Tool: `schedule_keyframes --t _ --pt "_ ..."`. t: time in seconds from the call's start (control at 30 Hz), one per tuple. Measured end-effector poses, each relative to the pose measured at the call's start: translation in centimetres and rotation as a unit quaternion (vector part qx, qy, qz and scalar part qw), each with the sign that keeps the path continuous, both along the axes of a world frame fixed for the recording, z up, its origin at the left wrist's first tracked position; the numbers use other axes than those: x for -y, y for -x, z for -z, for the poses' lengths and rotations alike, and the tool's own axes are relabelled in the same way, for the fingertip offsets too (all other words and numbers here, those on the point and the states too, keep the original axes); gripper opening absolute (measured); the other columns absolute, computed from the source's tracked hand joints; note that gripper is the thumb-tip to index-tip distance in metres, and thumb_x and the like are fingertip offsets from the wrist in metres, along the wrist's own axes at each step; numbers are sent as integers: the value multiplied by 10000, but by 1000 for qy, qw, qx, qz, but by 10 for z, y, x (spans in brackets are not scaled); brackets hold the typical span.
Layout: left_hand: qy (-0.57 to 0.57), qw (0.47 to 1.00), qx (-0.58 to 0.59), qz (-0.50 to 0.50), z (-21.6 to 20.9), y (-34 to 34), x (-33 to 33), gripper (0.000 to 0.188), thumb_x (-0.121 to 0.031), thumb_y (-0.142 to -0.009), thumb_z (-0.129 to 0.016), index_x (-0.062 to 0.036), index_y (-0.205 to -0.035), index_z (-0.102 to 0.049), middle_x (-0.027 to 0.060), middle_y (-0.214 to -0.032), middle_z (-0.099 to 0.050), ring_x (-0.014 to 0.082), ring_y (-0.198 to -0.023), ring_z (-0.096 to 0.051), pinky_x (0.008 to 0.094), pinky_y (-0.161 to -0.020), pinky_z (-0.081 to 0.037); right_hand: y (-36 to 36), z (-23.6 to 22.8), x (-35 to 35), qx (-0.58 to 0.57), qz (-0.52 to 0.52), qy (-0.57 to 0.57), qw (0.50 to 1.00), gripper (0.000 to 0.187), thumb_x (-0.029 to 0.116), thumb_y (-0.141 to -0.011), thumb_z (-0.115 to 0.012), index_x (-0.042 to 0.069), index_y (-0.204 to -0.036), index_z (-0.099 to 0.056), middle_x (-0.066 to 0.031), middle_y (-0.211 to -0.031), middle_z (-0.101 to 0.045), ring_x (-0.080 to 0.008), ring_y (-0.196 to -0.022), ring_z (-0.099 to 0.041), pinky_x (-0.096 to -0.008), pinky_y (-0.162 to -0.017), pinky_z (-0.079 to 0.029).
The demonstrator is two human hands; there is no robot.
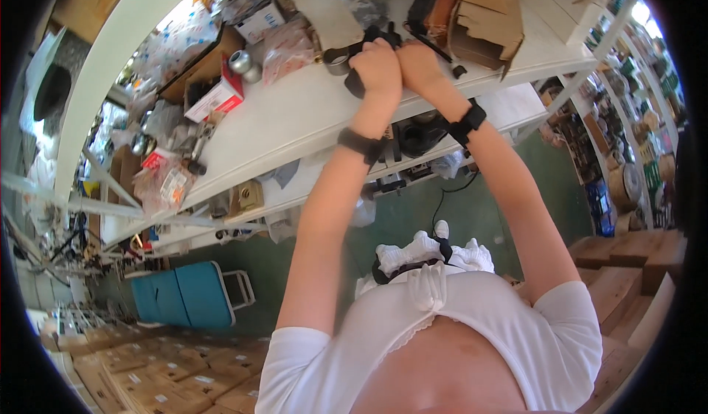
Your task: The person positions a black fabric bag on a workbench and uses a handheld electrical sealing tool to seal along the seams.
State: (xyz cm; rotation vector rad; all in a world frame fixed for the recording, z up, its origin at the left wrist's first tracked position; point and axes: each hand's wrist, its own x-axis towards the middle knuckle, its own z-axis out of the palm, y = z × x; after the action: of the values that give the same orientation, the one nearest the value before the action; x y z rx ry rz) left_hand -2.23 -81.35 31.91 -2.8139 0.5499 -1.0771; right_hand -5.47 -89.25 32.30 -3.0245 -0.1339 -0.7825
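Observation:
Both of my hands are close together on the white shelf, working at a black part (355,84) whose kind I cannot make out. My left hand (377,64) is closed over it, with black pieces showing past the fingers on the far side and below the palm. Pressed beside it, my right hand (419,65) has curled fingers, and what they grip is mostly hidden. A dark metal ring (337,61) lies just left of my left hand. To the right of my right hand, a thin black rod (436,50) points toward a small black piece (459,71).
The white shelf (258,130) holds a torn cardboard box (485,34), a silver cylinder (244,66), a red and white box (216,98) and plastic bags (289,51). A lower shelf with parts runs beneath. A blue folding chair (181,294) and cartons (169,370) stand behind on the left.

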Motion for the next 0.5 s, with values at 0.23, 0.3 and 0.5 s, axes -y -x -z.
schedule_keyframes --t 0.23,0.3,0.5 --pt "34 996 10 81 1 61 -39 79 -114 -677 -528 -77 -723 -476 67 -634 -504 208 -491 -551 323 -431 -416 51 13 -18 6 27 64 998 169 148 -663 -539 23 -759 -601 -167 -778 -603 -279 -775 -573 -316 -721 -430" --pt "55 994 -27 86 -2 73 -55 99 -111 -677 -532 -69 -743 -471 74 -646 -508 219 -490 -551 337 -433 -421 60 11 -27 37 8 93 995 172 135 -663 -537 5 -761 -591 -182 -784 -597 -280 -777 -569 -313 -726 -426" --pt "150 980 -107 68 0 74 -116 174 -149 -711 -529 -51 -835 -455 93 -704 -537 255 -537 -575 371 -465 -458 50 -1 -79 -35 -43 80 995 138 121 -678 -508 12 -718 -582 -179 -741 -598 -275 -751 -566 -332 -707 -428"
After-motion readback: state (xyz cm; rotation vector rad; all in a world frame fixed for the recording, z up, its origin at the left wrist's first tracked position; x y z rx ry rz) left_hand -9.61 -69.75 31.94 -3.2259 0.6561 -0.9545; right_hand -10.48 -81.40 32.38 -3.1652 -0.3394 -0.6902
